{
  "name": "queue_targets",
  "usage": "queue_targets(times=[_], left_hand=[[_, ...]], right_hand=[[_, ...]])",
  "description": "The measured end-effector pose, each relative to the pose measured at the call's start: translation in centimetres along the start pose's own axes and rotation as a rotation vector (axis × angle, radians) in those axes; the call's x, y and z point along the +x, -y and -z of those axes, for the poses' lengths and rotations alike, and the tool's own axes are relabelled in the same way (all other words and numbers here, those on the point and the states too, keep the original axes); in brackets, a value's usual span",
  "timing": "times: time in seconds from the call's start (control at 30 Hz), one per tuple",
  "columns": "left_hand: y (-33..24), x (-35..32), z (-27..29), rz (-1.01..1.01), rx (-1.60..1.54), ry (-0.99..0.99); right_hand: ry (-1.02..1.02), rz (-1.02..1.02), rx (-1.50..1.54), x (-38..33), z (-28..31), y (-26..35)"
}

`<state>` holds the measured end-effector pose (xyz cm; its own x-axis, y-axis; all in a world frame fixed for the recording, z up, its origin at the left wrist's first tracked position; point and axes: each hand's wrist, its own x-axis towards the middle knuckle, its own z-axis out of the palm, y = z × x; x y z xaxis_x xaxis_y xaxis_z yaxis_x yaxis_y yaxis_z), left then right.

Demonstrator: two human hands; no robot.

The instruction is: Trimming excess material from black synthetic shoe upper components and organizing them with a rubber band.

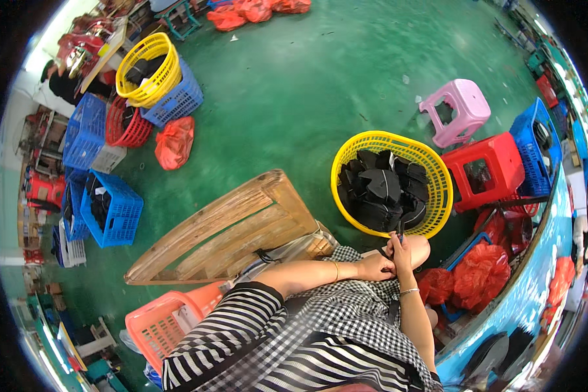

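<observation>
My left hand [374,268] is closed over my lap, beside my right knee. A dark edge shows at its fingers, too small to name. Right against it, my right hand [400,253] is closed around a slim dark tool [400,230], whose narrow end points away from me. Its exact kind is not clear. Just beyond the hands stands a yellow plastic basket [342,145] holding many black, flat, rounded pieces [379,185]. A black-and-white checked apron [336,294] covers my lap.
A slatted wooden board [222,228] leans at my left, near an orange basket [155,330]. To the right are a red stool [496,166], a pink stool [467,108], red plastic bags [480,274] and a blue-topped table [503,313]. Blue crates [121,212] stand far left.
</observation>
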<state>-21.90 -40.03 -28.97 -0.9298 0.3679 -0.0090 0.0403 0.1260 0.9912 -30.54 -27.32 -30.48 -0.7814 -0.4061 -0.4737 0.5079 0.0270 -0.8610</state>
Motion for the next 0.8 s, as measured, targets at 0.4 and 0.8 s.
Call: queue_targets(times=[0.4,0.8], left_hand=[[0.7,0.1,-0.1,-0.032,-0.096,-0.015],[2.0,0.3,0.2,-0.018,-0.175,-0.021]], right_hand=[[-0.056,-0.064,-0.119,-0.2,-0.8,0.9],[-0.073,-0.120,-0.175,1.3,0.0,-0.6]])
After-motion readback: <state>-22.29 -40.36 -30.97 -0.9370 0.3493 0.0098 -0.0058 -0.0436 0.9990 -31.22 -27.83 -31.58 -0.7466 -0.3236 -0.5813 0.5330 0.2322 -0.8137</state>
